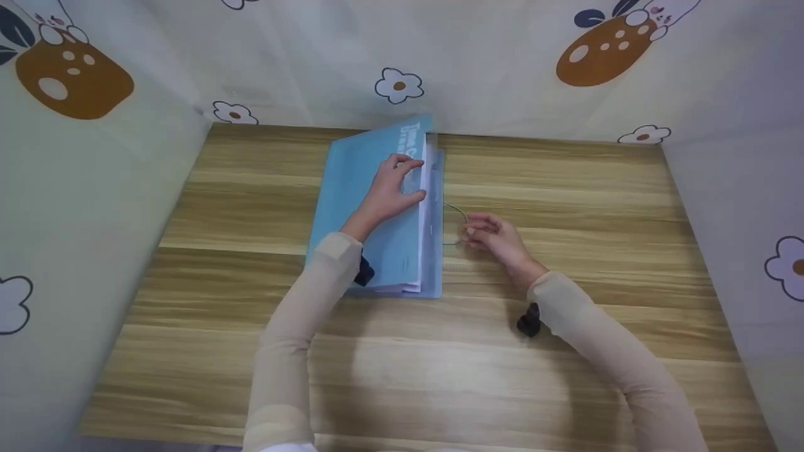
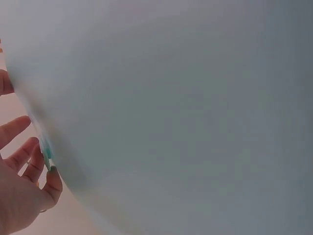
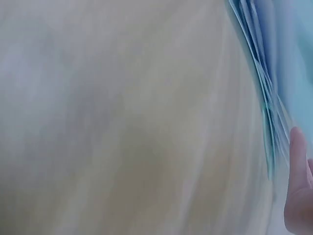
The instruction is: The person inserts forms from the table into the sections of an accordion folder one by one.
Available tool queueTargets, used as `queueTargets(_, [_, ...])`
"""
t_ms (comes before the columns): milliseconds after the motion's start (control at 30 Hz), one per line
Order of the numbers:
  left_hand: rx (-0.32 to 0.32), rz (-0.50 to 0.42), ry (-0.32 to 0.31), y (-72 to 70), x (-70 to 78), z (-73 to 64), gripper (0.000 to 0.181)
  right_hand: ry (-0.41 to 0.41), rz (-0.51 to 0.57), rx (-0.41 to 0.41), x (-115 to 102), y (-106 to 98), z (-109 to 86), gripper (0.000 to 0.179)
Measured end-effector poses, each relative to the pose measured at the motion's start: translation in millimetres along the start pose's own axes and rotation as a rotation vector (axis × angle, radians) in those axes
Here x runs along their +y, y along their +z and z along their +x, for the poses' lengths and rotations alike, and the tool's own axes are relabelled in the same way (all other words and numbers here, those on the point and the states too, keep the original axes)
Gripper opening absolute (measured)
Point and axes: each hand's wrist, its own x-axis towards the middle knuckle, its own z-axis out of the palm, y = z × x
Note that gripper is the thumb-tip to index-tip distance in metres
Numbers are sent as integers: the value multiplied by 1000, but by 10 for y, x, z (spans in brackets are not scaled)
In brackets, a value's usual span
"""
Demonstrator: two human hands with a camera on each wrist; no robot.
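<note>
A blue folder (image 1: pixel 370 207) lies left of the table's middle, white sheets inside and its front cover slightly raised at the right side. My left hand (image 1: pixel 389 191) rests over that cover, thumb and fingers spread apart near its right edge. From the folder's right side a thin green elastic cord (image 1: pixel 457 207) is drawn out in a loop. My right hand (image 1: pixel 496 238) pinches this cord between thumb and fingers, apart from the folder. In the left wrist view the pale cover (image 2: pixel 171 117) fills most of the picture.
The wooden table (image 1: pixel 565 188) spreads around the folder. Behind and at both sides hang pale cloth walls (image 1: pixel 490 75) with flowers and fruit printed on them. The folder's top edge lies close to the back wall. Small black devices (image 1: pixel 529 320) sit at both wrists.
</note>
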Motion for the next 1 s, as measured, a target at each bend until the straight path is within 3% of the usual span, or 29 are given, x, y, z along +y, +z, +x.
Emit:
queueTargets(133, [-13,69,-24,94,15,-5,49,-38,21,19,42,-290,73,40])
queueTargets(333, [-52,161,-54,230,9,-16,49,-104,-70,54,-315,-480,-123,36])
queueTargets(500, [-65,194,-58,334,-15,-29,50,-135,-235,110,-467,-697,-214,34])
queueTargets(767, [-107,249,-88,476,-83,-76,50,-252,-438,192,-598,-991,-282,29])
queueTargets(900, [-149,270,-101,452,-152,-140,53,-316,-613,236,-678,-1144,-315,29])
queueTargets(1000, [-165,310,-83,349,-213,-194,57,-364,-777,265,-740,-1295,-344,30])
